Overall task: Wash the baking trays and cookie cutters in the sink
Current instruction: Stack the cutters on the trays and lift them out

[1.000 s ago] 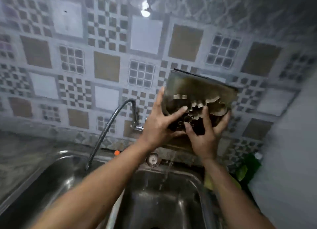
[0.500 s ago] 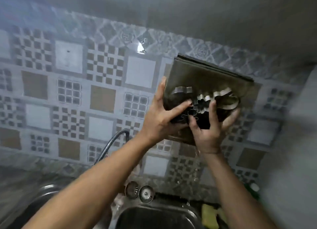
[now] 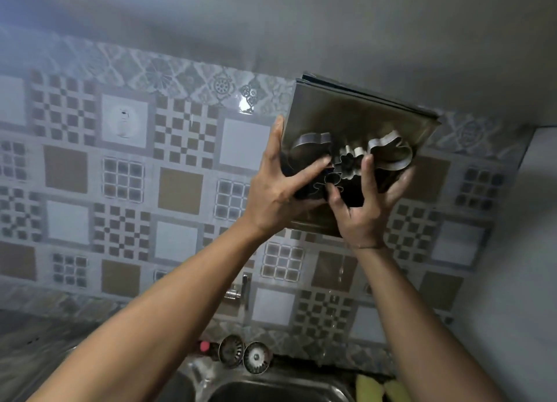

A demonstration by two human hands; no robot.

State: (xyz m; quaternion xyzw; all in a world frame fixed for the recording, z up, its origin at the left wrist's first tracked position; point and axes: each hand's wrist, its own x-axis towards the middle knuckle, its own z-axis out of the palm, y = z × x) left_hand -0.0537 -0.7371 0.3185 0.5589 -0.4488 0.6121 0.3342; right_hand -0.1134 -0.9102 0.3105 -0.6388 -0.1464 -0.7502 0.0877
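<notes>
A stack of dark square baking trays [image 3: 355, 115] is held high in front of the tiled wall, tilted steeply with its inner face toward me. Several metal cookie cutters [image 3: 388, 154] lie pressed against that face. My left hand [image 3: 277, 187] grips the stack's left edge, thumb across the front on the cutters. My right hand [image 3: 364, 211] holds the lower right corner, fingers pinning the cutters. Water drips from the trays' lower edge. Only the rim of the steel sink [image 3: 271, 386] shows at the bottom.
Two round sink strainers [image 3: 244, 353] lean against the wall behind the sink, next to a small red-capped item [image 3: 205, 346]. A wall tap [image 3: 239, 290] sits above them. Yellow sponges [image 3: 379, 389] lie at the sink's right. A plain wall closes the right side.
Both hands have lifted the trays and cutters upward, well above the sink. My view has tilted up, so most of the sink and the hose have dropped out of sight.
</notes>
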